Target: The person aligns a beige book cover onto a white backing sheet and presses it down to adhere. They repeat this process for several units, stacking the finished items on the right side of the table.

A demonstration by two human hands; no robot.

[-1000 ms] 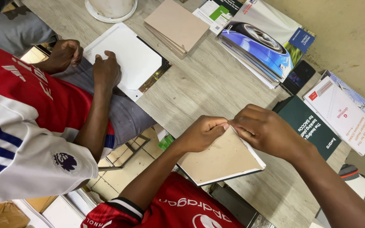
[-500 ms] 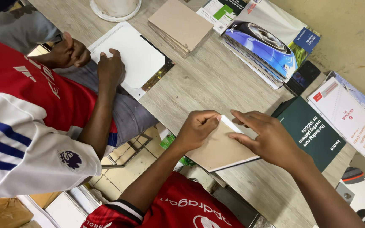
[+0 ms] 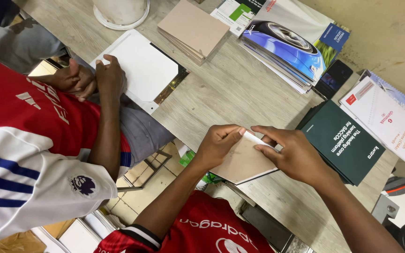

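1. Where the grey wood-grain bench [image 3: 230,93] fills the middle of the view, its near edge runs on a slant past the person's red jersey
2. At the far edge a stack of glossy magazines [image 3: 287,47] lies beside a pile of tan boards [image 3: 193,28], with a white round base [image 3: 120,11] at the far left corner
3. Toward the right edge a dark green booklet [image 3: 348,140] sits touching a white spiral pad [image 3: 385,119], a black phone [image 3: 333,77] just beyond it
4. At the left edge a co-worker's hand [image 3: 108,77] rests on a white sheet [image 3: 141,68]
5. Overhanging the near edge, the tan card [image 3: 242,161] lies tilted, a white edge showing at its top corner
6. Left hand [image 3: 219,145] pinches the card's top corner, fingers curled closed on it
7. Right hand [image 3: 294,154] grips the card's right side, thumb on top, fingers spread
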